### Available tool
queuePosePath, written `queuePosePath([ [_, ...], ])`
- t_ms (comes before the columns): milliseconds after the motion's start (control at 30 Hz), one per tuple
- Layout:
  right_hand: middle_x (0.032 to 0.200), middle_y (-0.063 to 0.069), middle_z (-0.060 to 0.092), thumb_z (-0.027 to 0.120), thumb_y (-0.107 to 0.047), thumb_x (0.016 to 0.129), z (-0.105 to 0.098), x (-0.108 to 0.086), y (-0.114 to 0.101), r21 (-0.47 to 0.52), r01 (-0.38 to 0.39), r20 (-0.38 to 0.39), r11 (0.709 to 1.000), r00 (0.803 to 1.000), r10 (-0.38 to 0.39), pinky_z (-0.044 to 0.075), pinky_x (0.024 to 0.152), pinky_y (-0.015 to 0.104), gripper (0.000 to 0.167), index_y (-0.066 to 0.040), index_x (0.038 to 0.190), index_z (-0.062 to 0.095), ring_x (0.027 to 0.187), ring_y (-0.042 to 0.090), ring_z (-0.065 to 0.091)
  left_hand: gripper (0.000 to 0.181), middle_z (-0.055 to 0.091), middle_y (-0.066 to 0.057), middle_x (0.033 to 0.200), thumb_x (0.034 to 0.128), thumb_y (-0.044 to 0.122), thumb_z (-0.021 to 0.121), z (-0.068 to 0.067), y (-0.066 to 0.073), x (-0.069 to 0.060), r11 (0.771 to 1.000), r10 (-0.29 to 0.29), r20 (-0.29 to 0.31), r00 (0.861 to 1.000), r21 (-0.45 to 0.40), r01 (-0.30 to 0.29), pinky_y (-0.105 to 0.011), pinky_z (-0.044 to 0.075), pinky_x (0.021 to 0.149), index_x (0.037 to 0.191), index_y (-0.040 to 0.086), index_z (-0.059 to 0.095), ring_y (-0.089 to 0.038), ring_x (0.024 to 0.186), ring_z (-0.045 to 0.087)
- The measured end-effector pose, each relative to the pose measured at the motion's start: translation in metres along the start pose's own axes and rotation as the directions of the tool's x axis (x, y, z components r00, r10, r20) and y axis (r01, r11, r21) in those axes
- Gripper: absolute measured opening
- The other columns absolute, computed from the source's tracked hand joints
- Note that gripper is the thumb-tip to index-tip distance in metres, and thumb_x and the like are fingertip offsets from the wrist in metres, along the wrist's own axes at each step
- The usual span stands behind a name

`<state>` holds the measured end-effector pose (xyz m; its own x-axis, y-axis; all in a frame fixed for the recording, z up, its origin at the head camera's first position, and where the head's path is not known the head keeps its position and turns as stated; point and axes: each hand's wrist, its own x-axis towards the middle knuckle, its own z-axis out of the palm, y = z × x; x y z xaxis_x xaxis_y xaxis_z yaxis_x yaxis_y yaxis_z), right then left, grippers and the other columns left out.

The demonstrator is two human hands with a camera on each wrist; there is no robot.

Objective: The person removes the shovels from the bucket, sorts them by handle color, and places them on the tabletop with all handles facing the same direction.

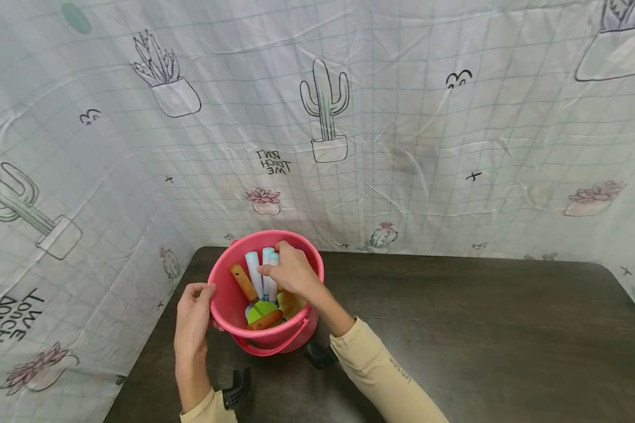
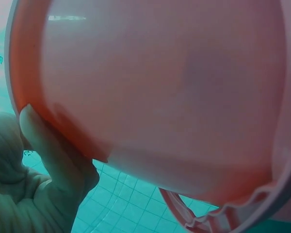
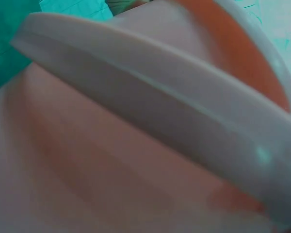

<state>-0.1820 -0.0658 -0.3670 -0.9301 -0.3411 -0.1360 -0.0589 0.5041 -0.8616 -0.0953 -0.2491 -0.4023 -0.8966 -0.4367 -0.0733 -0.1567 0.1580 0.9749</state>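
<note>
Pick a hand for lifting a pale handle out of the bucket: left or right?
Right, I'd say: the right hand is inside the bucket, at the pale handles. The left hand holds the bucket's side, so it's probably better kept for steadying.

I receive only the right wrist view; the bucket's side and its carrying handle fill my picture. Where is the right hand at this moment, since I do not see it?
Observer: The right hand is inside the pink bucket, at the pale blue-and-white rods; whether it grips one, I cannot tell.
Operator: Thank you. And the left hand, what does it touch?
Observer: The left hand holds the bucket by its rim.
Operator: Is there some other thing in the bucket, besides the rods?
Observer: Yes, a brown handle leans to the left of them in the head view.
</note>
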Motion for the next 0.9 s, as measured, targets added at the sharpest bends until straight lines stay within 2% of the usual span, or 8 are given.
queuePosePath([
  [233,0.097,0.011,0.059,0.075,-0.016,0.095,0.004,0.005,0.002,-0.052,0.033,0.013,0.998,0.999,-0.033,0.047,0.067,0.029,0.049,0.008,0.131,0.052,0.082,0.022,0.057,0.026,0.060,-0.003,0.068,0.1080,0.021,0.048,0.001,-0.002,0.000,1.000,-0.007,-0.011,1.000,0.006,0.008,-0.024,0.051,0.047,0.123,-0.001,0.047,-0.011,0.044,0.055],
  [433,0.096,0.011,0.057,0.075,-0.014,0.095,0.005,0.007,0.003,-0.106,0.068,0.047,0.992,0.997,-0.063,0.047,0.069,0.029,0.047,0.008,0.131,0.053,0.087,0.022,0.056,0.025,0.060,-0.003,0.068,0.1079,0.021,0.048,0.001,-0.001,0.001,1.000,-0.016,-0.013,1.000,0.005,0.016,-0.024,0.051,0.048,0.122,0.000,0.047,-0.011,0.045,0.054],
  [500,0.094,0.010,0.057,0.074,-0.014,0.096,0.005,0.009,0.003,-0.097,0.070,0.071,0.993,0.996,-0.063,0.046,0.066,0.028,0.049,0.008,0.133,0.051,0.081,0.021,0.055,0.025,0.059,-0.003,0.067,0.1079,0.021,0.047,0.001,0.000,0.001,1.000,-0.015,-0.014,1.000,0.000,0.015,-0.024,0.051,0.047,0.121,0.000,0.047,-0.011,0.045,0.054],
  [600,0.084,0.010,0.054,0.073,-0.013,0.097,0.005,0.011,0.002,-0.079,0.061,0.110,0.995,0.993,-0.052,0.044,0.058,0.025,0.051,0.010,0.135,0.048,0.064,0.018,0.052,0.025,0.059,-0.003,0.067,0.1079,0.021,0.047,0.002,0.001,0.002,1.000,-0.014,-0.020,1.000,0.001,0.014,-0.024,0.051,0.047,0.121,0.000,0.047,-0.011,0.045,0.054],
  [700,0.076,0.009,0.052,0.071,-0.012,0.098,0.006,0.015,0.001,-0.089,0.051,0.130,0.995,0.991,-0.039,0.042,0.052,0.023,0.053,0.010,0.138,0.044,0.054,0.020,0.051,0.025,0.059,-0.003,0.067,0.1079,0.021,0.048,0.002,0.000,0.002,1.000,-0.015,-0.029,0.999,0.004,0.015,-0.024,0.050,0.047,0.122,0.000,0.048,-0.011,0.045,0.054],
  [800,0.073,0.010,0.053,0.070,-0.012,0.098,0.007,0.018,0.000,-0.114,0.032,0.133,0.993,0.991,-0.016,0.045,0.050,0.022,0.061,0.011,0.145,0.038,0.057,0.028,0.062,0.025,0.059,-0.004,0.068,0.1079,0.022,0.048,0.002,0.000,0.002,1.000,-0.019,-0.031,0.999,0.007,0.019,-0.024,0.051,0.047,0.121,0.000,0.047,-0.011,0.045,0.054],
  [900,0.072,0.011,0.054,0.070,-0.011,0.098,0.008,0.021,0.000,-0.124,0.006,0.120,0.992,0.993,0.009,0.046,0.049,0.023,0.070,0.010,0.151,0.029,0.070,0.039,0.071,0.026,0.060,-0.004,0.069,0.1079,0.022,0.048,0.003,0.000,0.003,1.000,-0.017,-0.024,1.000,0.009,0.017,-0.024,0.051,0.048,0.122,0.000,0.047,-0.011,0.045,0.055],
])
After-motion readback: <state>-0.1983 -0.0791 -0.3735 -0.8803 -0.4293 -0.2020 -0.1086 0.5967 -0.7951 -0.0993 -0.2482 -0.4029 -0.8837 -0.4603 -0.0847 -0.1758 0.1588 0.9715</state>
